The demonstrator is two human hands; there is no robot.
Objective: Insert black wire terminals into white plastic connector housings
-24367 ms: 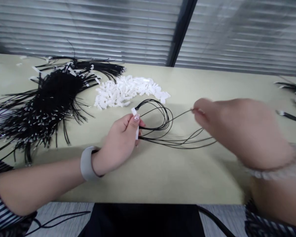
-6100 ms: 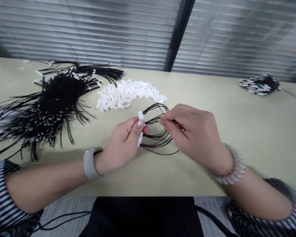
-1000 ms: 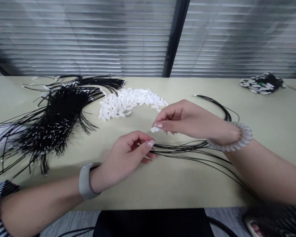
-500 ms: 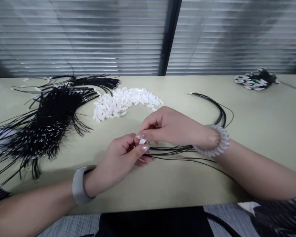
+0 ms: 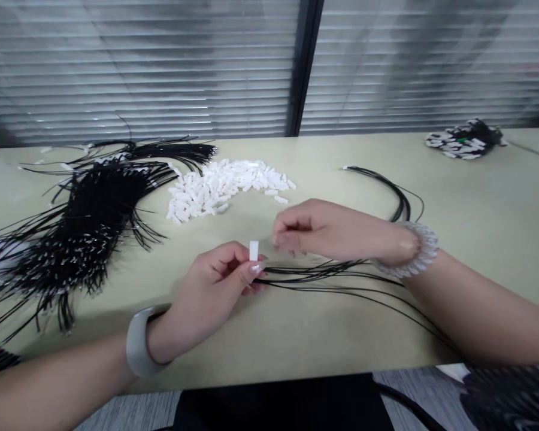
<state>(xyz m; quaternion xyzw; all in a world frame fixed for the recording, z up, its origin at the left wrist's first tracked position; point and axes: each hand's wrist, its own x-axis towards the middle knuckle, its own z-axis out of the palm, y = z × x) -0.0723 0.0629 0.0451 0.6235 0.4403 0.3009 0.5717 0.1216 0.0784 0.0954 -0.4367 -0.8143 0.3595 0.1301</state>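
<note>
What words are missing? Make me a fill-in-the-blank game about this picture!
From the left hand, holding a small white rectangular piece, thin black wires stretch toward the picture's ____ side.
The smooth grey wristband is worn on the person's ____ side.
The heap of small white pieces lies to the ____ of the big tangled pile of black wires.
The black-and-white bundle has a small spot coloured ____.

Missing words: right; left; right; green.

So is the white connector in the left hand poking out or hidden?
Poking out: the white connector shows above the thumb of the left hand; its lower end is hidden.
</note>
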